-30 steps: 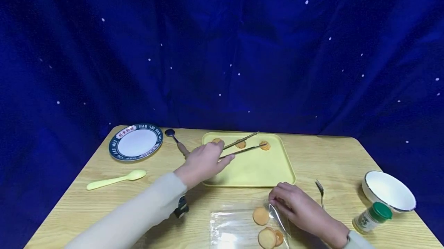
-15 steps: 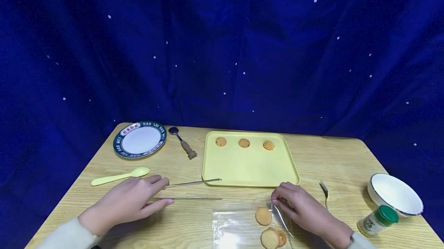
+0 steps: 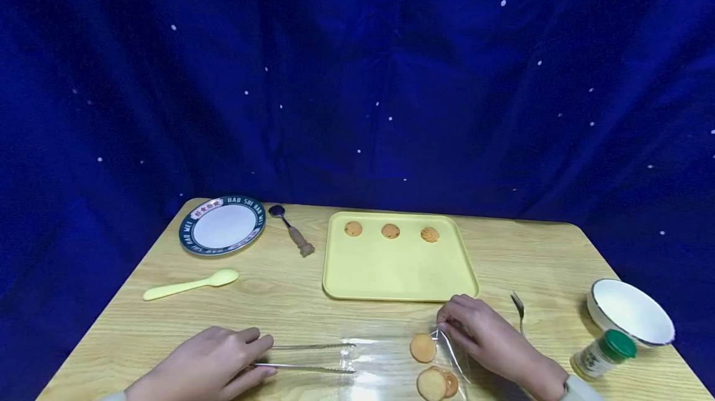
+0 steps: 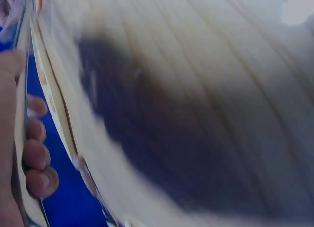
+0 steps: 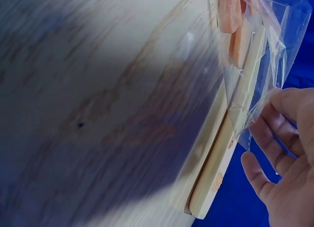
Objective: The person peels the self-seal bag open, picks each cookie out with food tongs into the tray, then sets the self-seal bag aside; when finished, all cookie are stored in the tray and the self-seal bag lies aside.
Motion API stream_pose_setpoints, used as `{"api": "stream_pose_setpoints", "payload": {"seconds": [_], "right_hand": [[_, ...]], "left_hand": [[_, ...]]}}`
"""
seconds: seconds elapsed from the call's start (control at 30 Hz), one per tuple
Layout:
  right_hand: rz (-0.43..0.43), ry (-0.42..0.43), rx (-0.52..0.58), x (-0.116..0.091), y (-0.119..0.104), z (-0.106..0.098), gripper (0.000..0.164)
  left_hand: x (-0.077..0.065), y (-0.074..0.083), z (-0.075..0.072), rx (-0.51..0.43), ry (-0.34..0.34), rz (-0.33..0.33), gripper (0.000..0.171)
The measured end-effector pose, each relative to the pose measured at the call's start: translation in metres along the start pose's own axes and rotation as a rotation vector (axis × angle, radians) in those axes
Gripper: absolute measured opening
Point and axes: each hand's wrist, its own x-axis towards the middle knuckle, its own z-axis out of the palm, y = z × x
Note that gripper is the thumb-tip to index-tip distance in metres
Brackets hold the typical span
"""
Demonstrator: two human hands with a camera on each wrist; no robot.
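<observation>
My left hand [image 3: 215, 360] grips metal tongs [image 3: 313, 369] whose two arms are spread, with the tips at the left edge of a clear plastic bag [image 3: 380, 351]. Nothing sits between the tips. Inside the bag lie a round cookie [image 3: 422, 347] and, lower down, a pale cookie [image 3: 431, 383] overlapping a ring-shaped one [image 3: 450, 383]. My right hand [image 3: 486, 339] pinches the bag's upper right corner; the right wrist view shows the film [image 5: 245, 104] between thumb and fingers. Behind the bag, a yellow tray [image 3: 396, 270] bears three cookies in a row along its far side.
At the left are a blue-rimmed plate [image 3: 223, 227], a yellow spoon [image 3: 192, 285] and a dark spoon with a brown handle [image 3: 297, 237]. To the right stand a fork [image 3: 519, 311], a green-capped jar [image 3: 603, 353] and a white bowl [image 3: 631, 311].
My left hand has drawn the tongs back from over the tray, down and toward me, to the bag's left edge. The right hand keeps its hold on the bag.
</observation>
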Motion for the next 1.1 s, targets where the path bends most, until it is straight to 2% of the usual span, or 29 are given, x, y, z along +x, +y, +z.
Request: {"api": "stream_pose_setpoints", "payload": {"seconds": [0.2, 0.3, 0.43, 0.67, 0.87, 1.1], "right_hand": [[0.0, 0.001, -0.007, 0.0, 0.0, 0.0, 0.019], [-0.004, 0.005, -0.004, 0.001, 0.0, 0.0, 0.019], [-0.022, 0.013, -0.001, 0.002, 0.0, 0.001, 0.019], [-0.042, 0.02, -0.004, 0.004, 0.001, 0.002, 0.019], [-0.037, 0.012, 0.001, 0.006, -0.001, 0.002, 0.015], [-0.027, 0.007, -0.022, 0.006, -0.002, 0.002, 0.02]], "left_hand": [[0.024, 0.013, 0.007, 0.029, 0.023, -0.015, 0.028], [0.037, 0.018, 0.011, 0.065, 0.033, 0.008, 0.028], [0.054, 0.024, 0.018, 0.097, 0.008, 0.037, 0.03], [0.078, 0.038, 0.03, 0.092, 0.006, 0.074, 0.031], [0.093, 0.05, 0.032, 0.111, -0.017, 0.068, 0.033], [0.1, 0.057, 0.032, 0.136, -0.038, 0.061, 0.034]]}}
